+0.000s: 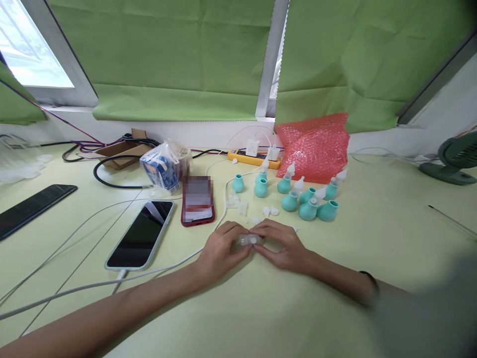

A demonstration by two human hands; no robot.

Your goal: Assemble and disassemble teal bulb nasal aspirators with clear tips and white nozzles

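A small clear part point(249, 239) is between the two hands, just over the near middle of the worktop point(298, 318). The left hand point(225, 248) has its grip pinched on the nine o'clock end. The right hand point(285, 247) has its grip pinched on the three o'clock end.

Small clear bits point(242, 208) lie near, at twelve o'clock from the part. Round teal bulbs point(328, 211) stand in a bunch from twelve to two o'clock, and some have clear tips. A red phone point(197, 201) lies at ten o'clock. A white phone point(139, 236) is at nine o'clock, with a cord plugged into its near end.

The worktop is pale yellow-green, with a thin dark line across its left side. At the back, a yellow power strip point(242, 158) sits at twelve o'clock with white plugs in it. A shiny red bag point(315, 154) leans by the wall at one o'clock. A dark green fan point(461, 151) stands far off at two o'clock. Green blinds point(160, 59) hang over the windows, and bright light shows through the glass point(30, 49) at ten o'clock.
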